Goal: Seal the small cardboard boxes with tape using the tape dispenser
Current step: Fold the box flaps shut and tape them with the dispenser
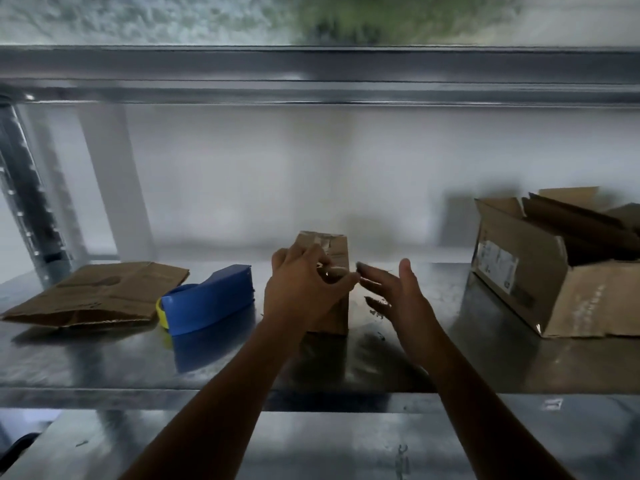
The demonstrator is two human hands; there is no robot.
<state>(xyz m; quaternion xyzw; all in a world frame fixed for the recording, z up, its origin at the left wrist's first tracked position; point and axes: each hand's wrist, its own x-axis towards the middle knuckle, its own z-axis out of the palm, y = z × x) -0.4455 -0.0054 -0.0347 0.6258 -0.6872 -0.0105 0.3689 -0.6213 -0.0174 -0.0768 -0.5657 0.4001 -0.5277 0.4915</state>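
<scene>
A small cardboard box (333,251) stands upright in the middle of the metal shelf (104,358), with scraps of tape on its top end. My left hand (301,289) is over the box's front, its fingers curled round the box's right edge. My right hand (394,289) hovers just right of the box with straight fingers, apart from it. A blue tape dispenser (207,301) with a yellow roll lies on the shelf left of the box, untouched.
A flattened cardboard box (97,294) lies at the far left of the shelf. A larger open cardboard box (540,271) with raised flaps sits at the right. A metal upright (31,209) stands at the back left, a shelf beam overhead.
</scene>
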